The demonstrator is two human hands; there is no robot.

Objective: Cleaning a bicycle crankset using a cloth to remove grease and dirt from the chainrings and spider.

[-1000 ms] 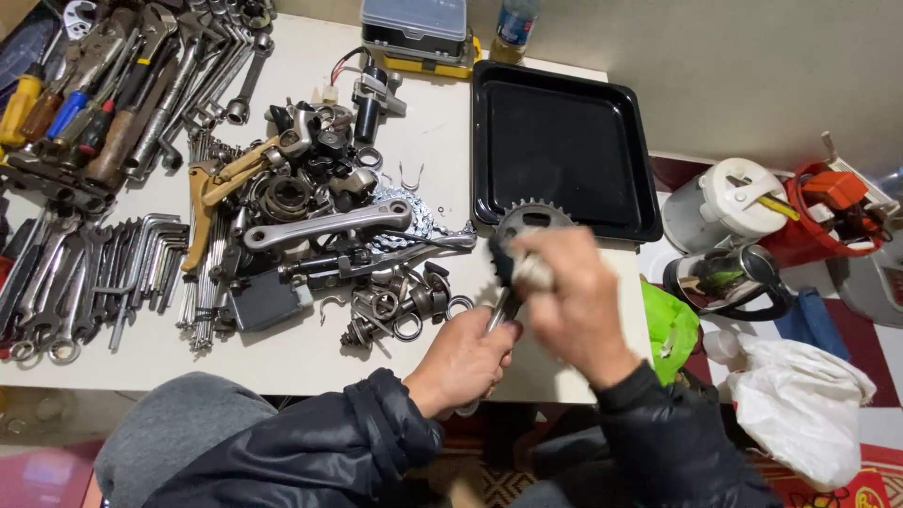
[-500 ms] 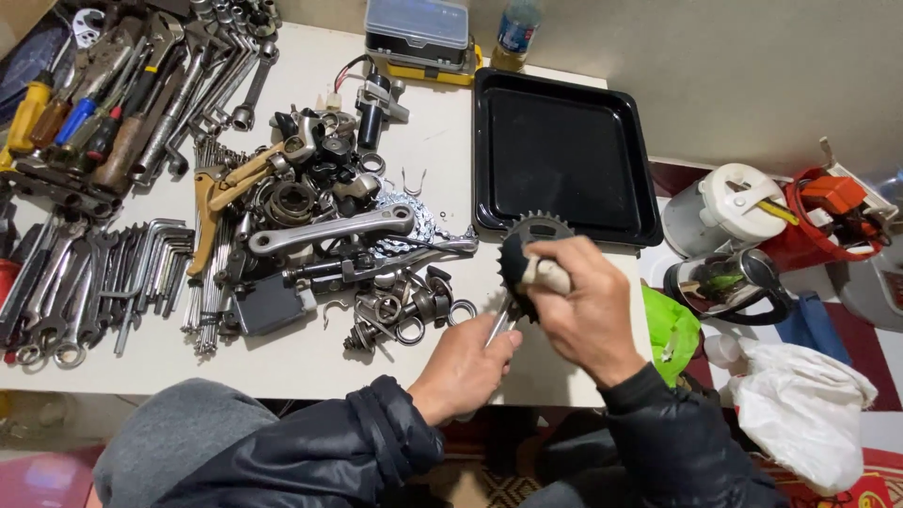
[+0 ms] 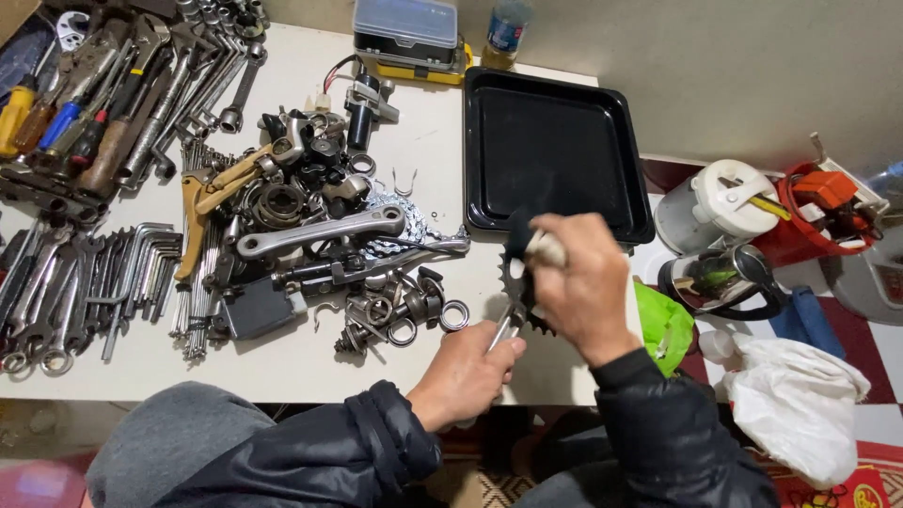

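**Here, a toothed sprocket is held over the table edge**

Here a dark toothed sprocket is gripped by the right hand, whose fingers are also closed around a pale cloth. A thin metal tool is pinched in the left hand, just below the sprocket. A black tray lies beyond the right hand; a heap of metal parts lies left of both.
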